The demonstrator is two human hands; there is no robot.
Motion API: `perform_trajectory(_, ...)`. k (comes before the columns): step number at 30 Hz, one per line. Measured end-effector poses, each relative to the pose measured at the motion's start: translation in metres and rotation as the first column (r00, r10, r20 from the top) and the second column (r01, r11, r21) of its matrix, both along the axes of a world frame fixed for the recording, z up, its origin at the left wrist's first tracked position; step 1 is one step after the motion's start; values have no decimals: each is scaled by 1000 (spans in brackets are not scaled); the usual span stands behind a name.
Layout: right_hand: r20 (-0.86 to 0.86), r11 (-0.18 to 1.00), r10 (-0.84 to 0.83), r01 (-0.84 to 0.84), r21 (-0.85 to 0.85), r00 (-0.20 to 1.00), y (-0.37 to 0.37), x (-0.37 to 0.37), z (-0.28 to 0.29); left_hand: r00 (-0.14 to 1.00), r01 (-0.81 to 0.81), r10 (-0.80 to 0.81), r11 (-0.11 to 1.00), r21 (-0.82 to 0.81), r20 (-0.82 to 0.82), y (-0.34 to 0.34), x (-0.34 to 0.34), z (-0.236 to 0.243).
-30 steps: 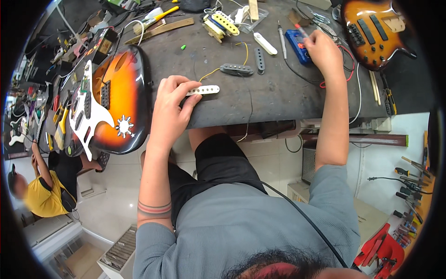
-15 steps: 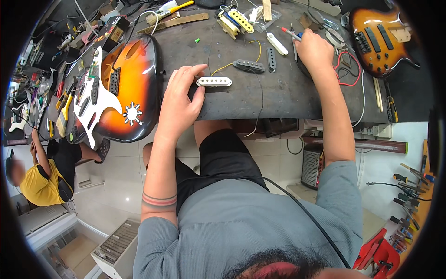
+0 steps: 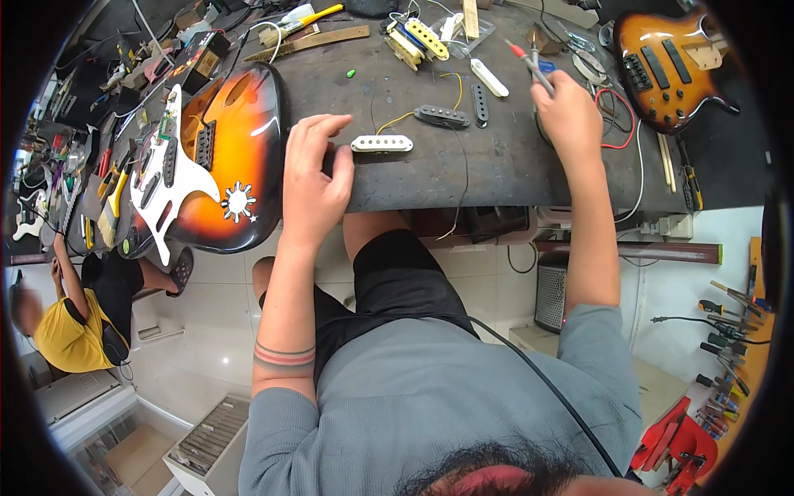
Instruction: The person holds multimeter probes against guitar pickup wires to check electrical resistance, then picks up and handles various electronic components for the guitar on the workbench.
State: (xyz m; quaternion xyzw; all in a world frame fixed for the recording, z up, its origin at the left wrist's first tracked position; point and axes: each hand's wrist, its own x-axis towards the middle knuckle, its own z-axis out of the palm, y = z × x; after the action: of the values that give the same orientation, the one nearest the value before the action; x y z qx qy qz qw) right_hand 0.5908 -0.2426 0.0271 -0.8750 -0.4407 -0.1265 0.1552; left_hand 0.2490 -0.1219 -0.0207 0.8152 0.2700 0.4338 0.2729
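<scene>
My left hand [image 3: 316,178] rests on the bench, its thumb and fingers apart and holding nothing. Just right of its fingertips lies a white guitar pickup [image 3: 382,144] with a row of pole pieces. A dark pickup [image 3: 442,116] with yellow and black wires sits beyond it. Beside that are a black pickup cover [image 3: 480,106] and a white cover [image 3: 490,78]. Over the bench's right side, my right hand [image 3: 569,107] is closed round a slim red-and-grey test probe [image 3: 529,64], which points up and left. The fingers partly hide the probe's handle.
A sunburst guitar body [image 3: 248,149] with a white pickguard [image 3: 169,178] lies at left. Another sunburst body [image 3: 674,70] stands far right, near red and black leads [image 3: 635,124]. More pickups [image 3: 426,40] lie at the back. A person in yellow [image 3: 78,322] sits far left.
My left hand has drawn back slightly from the white pickup's end. My right hand has shifted down a little, and the probe now tilts more upright.
</scene>
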Motion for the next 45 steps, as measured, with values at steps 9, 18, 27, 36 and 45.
perform_trajectory(9,-760,843,532,-153,515,374,-50,-144,17,829,519,-196,619,-590,523,-64,56,30)
perform_trajectory(18,-805,817,571,13,577,-158,-73,-144,-10,755,557,-2,528,-641,655,-70,12,14)
perform_trajectory(27,-874,848,481,-287,446,63,-78,-158,-19,969,241,-192,872,-426,155,-84,-9,3)
perform_trajectory(36,-872,840,489,-256,478,-23,-81,-159,-18,979,203,-173,865,-459,106,-81,-10,0)
perform_trajectory(45,-894,848,447,-317,426,-4,-82,-154,-18,978,201,-198,829,-522,62,-80,-11,2)
